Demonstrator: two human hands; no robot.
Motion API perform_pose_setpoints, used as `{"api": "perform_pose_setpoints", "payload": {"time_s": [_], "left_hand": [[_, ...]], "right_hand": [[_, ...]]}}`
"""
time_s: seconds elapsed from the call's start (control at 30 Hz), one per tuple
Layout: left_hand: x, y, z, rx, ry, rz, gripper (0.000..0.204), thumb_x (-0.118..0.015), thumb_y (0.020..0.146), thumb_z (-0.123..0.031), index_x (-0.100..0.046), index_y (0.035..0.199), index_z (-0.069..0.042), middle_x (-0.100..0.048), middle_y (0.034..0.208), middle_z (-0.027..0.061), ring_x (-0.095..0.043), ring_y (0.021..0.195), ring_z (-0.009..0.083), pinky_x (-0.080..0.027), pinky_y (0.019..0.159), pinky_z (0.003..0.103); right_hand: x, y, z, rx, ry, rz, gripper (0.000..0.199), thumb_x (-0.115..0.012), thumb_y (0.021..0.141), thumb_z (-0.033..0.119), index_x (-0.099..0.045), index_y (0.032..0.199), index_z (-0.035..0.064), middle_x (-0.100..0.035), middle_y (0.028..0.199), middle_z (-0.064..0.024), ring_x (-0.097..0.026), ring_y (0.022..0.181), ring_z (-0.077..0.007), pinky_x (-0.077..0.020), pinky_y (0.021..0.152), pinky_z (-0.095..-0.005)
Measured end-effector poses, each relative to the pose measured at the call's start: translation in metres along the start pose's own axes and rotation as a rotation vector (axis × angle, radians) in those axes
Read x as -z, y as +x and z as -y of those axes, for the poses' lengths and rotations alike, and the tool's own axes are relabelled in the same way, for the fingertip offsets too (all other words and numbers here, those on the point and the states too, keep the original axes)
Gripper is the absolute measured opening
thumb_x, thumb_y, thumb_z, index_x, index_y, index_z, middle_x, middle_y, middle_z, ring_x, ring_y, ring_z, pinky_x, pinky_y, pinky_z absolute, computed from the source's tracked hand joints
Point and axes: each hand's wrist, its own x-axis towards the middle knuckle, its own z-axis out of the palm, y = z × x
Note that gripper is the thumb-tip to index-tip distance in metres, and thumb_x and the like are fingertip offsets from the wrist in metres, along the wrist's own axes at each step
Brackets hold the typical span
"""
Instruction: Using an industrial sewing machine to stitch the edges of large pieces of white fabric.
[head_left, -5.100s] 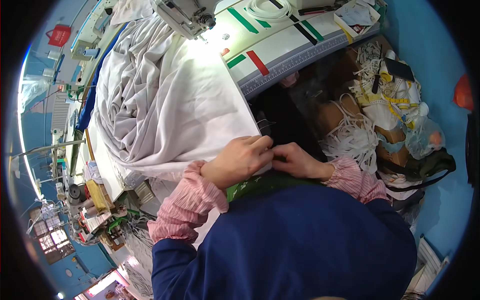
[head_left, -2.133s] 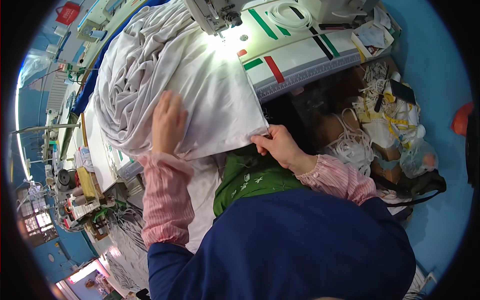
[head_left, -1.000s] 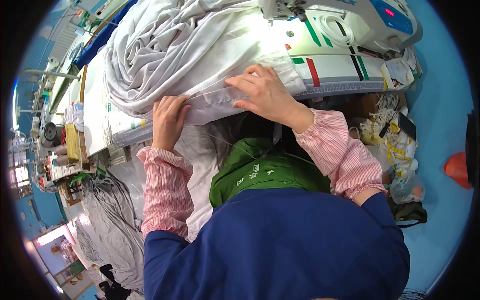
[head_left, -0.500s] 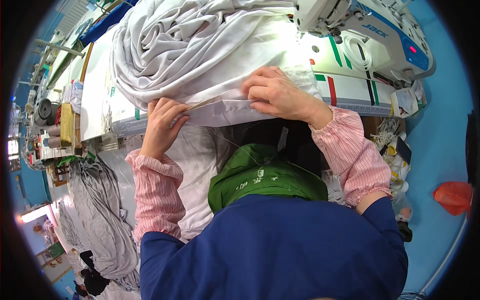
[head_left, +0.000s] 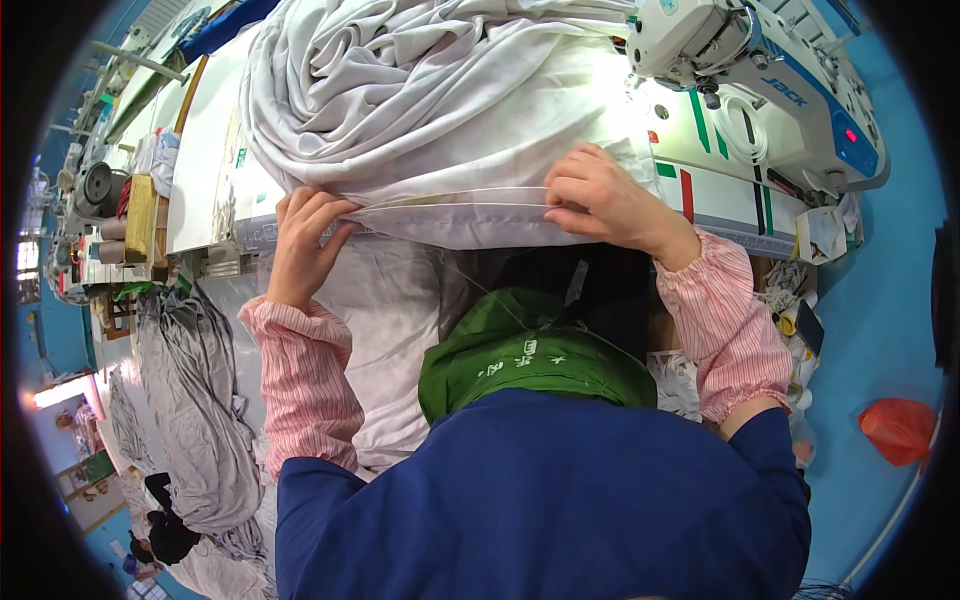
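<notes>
A big heap of white fabric [head_left: 430, 90] lies on the white sewing table [head_left: 205, 150]. Its folded hem [head_left: 450, 205] runs along the table's near edge. My left hand [head_left: 305, 240] pinches the left end of that hem with fingers closed on the cloth. My right hand [head_left: 600, 200] presses and grips the hem's right end. Both wrists wear pink striped sleeve covers. A white sewing machine [head_left: 760, 60] stands at the upper right, just beyond my right hand.
A green cloth [head_left: 530, 355] lies in my lap over a blue garment. More white fabric hangs below the table edge. Grey fabric [head_left: 195, 420] is piled on the floor at the left. Thread cones [head_left: 95, 185] sit far left. A red bag [head_left: 900, 430] lies on the blue floor at the right.
Both hands moved onto the hem at the table's near edge and spread apart along it. The view swung so the sewing machine now shows at the upper right.
</notes>
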Motion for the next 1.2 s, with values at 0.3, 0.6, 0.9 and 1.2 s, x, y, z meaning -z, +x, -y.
{"api": "perform_pose_setpoints", "payload": {"time_s": [0.3,0.6,0.9,1.2], "left_hand": [[0.0,0.007,0.01,0.045,-0.018,0.028,0.024,-0.074,0.076,-0.01,-0.069,0.1,-0.007,-0.064,0.095,0.0028,-0.055,0.103,0.0241,-0.034,0.095,0.037],[0.004,0.025,0.0,0.036,-0.199,-0.008,0.015,-0.074,0.074,-0.005,-0.071,0.088,-0.007,-0.062,0.082,0.0011,-0.056,0.09,0.0222,-0.037,0.089,0.035],[0.021,0.04,-0.004,0.009,-0.223,-0.027,0.014,-0.073,0.073,0.001,-0.067,0.086,-0.001,-0.061,0.08,0.0051,-0.056,0.085,0.0235,-0.042,0.082,0.033],[0.032,0.046,-0.001,-0.043,-0.207,-0.02,0.014,-0.069,0.075,0.009,-0.065,0.088,0.003,-0.058,0.082,0.0058,-0.053,0.087,0.0214,-0.042,0.081,0.03]], "right_hand": [[0.005,-0.035,0.003,-0.005,-0.169,-0.177,0.018,-0.076,0.074,0.011,-0.061,0.082,0.0052,-0.061,0.091,-0.0065,-0.057,0.087,-0.0259,-0.0422,0.087,-0.038],[0.037,-0.064,0.029,-0.08,-0.077,-0.326,0.016,-0.076,0.078,0.004,-0.061,0.083,0.0021,-0.062,0.089,-0.0087,-0.06,0.08,-0.0257,-0.0478,0.071,-0.0348],[0.051,-0.093,0.04,-0.198,-0.092,-0.399,0.013,-0.073,0.082,0.004,-0.06,0.084,0.0007,-0.063,0.086,-0.0106,-0.062,0.075,-0.0263,-0.0496,0.065,-0.0339],[0.059,-0.105,0.049,-0.166,-0.279,-0.493,0.023,-0.075,0.083,0.015,-0.057,0.08,0.0013,-0.061,0.077,-0.0093,-0.06,0.069,-0.027,-0.0488,0.06,-0.0343]]}}
